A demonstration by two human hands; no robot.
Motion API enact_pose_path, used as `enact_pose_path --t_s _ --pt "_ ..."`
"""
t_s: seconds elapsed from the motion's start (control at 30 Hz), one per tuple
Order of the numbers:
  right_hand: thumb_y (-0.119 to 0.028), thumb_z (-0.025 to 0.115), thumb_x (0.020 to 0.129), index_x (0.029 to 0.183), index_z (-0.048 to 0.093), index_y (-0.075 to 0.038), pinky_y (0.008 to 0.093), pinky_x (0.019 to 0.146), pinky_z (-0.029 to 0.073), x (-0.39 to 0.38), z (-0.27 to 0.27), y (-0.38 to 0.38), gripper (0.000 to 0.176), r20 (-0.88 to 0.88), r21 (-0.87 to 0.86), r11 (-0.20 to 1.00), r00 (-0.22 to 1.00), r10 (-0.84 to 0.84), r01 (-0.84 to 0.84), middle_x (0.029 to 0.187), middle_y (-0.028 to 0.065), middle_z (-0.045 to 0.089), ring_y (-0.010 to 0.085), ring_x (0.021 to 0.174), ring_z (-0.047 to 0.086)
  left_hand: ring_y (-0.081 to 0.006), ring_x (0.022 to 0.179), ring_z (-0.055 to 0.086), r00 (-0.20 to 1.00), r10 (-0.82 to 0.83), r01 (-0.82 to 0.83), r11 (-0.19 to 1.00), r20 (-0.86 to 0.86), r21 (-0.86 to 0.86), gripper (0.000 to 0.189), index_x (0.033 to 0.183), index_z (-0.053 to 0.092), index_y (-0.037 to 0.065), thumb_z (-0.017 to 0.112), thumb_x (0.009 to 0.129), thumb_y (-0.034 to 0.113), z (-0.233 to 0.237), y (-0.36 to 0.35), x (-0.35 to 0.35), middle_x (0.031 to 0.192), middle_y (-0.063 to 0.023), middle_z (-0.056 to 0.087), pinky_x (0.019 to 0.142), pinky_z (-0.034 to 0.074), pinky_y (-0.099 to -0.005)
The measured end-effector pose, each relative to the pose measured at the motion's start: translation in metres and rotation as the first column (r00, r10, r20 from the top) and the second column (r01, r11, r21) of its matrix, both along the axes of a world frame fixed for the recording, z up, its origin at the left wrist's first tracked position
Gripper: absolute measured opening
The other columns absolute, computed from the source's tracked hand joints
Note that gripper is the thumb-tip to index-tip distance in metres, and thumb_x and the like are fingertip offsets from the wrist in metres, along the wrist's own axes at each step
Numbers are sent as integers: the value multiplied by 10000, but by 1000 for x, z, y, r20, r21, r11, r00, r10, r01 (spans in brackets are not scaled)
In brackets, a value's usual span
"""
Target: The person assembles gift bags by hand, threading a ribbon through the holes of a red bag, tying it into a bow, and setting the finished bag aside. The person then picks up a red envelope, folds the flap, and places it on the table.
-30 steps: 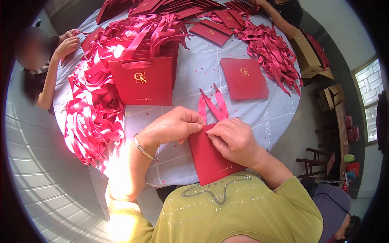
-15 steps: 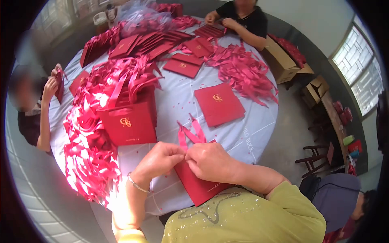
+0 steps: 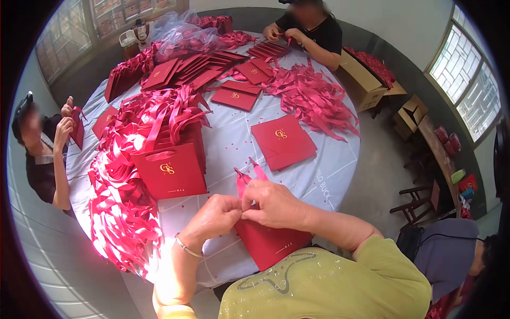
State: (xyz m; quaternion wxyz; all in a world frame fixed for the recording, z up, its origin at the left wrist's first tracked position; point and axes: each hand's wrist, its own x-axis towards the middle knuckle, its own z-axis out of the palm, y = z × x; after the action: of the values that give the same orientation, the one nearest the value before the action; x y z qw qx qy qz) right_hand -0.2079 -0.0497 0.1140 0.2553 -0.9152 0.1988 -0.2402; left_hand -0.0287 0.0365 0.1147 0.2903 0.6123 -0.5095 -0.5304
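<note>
Both my hands meet at the top edge of a red bag (image 3: 273,244) that leans at the table's near edge against my shirt. My left hand (image 3: 215,215) pinches pink ribbon at the bag's left top corner. Close beside it, my right hand (image 3: 273,203) has its fingers pressed together on the same ribbon (image 3: 259,171), whose two ends stick up beyond my knuckles. The exact grip is hidden by my fingers. Further left stands a row of red bags (image 3: 172,173) with gold lettering. Two flat red bags (image 3: 283,139) lie stacked beyond my right hand.
Pink ribbons (image 3: 125,212) are heaped at the left and more ribbons (image 3: 313,98) at the far right of the round table (image 3: 226,135). Red bags and clear plastic (image 3: 186,34) lie at the back. One person (image 3: 45,143) sits left, another (image 3: 316,32) across. Cardboard boxes stand right.
My hands have drawn closer together over the ribbon, and its upright ends show less. The view has shifted slightly. The person at the left appears more fully.
</note>
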Motion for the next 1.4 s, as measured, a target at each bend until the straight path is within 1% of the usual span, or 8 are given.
enact_pose_path --t_s 0.1,0.23,0.33,0.63,0.97,1.2,1.33,1.4 --pt "-198 807 727 856 642 -31 350 669 520 -3 21 -12 267 -211 317 944 964 163 -90 853 87 658 205 765 654 -61 569 515 1000 11 -11 999 -21 31 223 1016 727 16 575 880 106 4 1 -4 655 11 581 499 438 -263" --pt "-145 697 801 956 631 29 324 710 536 0 34 -39 242 -195 639 751 910 367 -166 912 152 707 186 840 682 -64 574 546 998 52 -52 999 -18 9 206 990 710 -20 652 858 127 7 3 -11 652 2 603 512 462 -267" --pt "-55 566 825 987 631 21 302 630 507 13 42 -56 190 -332 680 716 804 493 -159 870 98 684 172 740 648 -69 573 564 998 67 -67 997 -4 -27 184 950 699 -27 684 846 124 10 6 -15 659 -8 623 516 474 -270" --pt "-88 648 793 1042 633 -57 238 552 365 42 28 -74 251 -428 877 476 549 718 61 765 -25 578 75 652 490 -38 508 556 996 82 -70 966 39 -249 138 843 606 4 737 824 45 10 15 -20 614 -3 628 423 419 -221" --pt "-89 703 777 1031 674 -80 221 508 333 37 18 -68 255 -234 960 276 682 693 48 733 -55 589 41 600 471 -78 505 604 993 90 -62 949 78 -309 271 764 505 23 773 803 33 16 18 -21 600 -21 598 418 448 -238" --pt "-84 723 765 986 686 -77 209 519 361 36 -3 -65 224 -207 965 260 725 657 39 742 -43 610 44 601 494 -64 540 592 992 74 -38 949 104 -312 249 830 499 11 747 811 11 12 16 -20 635 -24 606 429 466 -246" --pt "-27 721 753 992 636 -38 247 573 440 28 15 -53 253 -297 907 410 834 464 95 769 -13 615 81 651 546 -47 580 578 991 55 -16 953 119 -301 214 866 511 5 718 813 -11 8 10 -18 664 -25 623 454 475 -244" --pt "-16 690 789 980 608 -24 263 603 476 25 15 -50 208 -261 789 613 882 393 -39 766 7 612 97 686 587 -43 570 572 994 59 -29 951 89 -308 204 898 524 0 710 817 -19 4 11 -18 657 -18 623 460 460 -236"
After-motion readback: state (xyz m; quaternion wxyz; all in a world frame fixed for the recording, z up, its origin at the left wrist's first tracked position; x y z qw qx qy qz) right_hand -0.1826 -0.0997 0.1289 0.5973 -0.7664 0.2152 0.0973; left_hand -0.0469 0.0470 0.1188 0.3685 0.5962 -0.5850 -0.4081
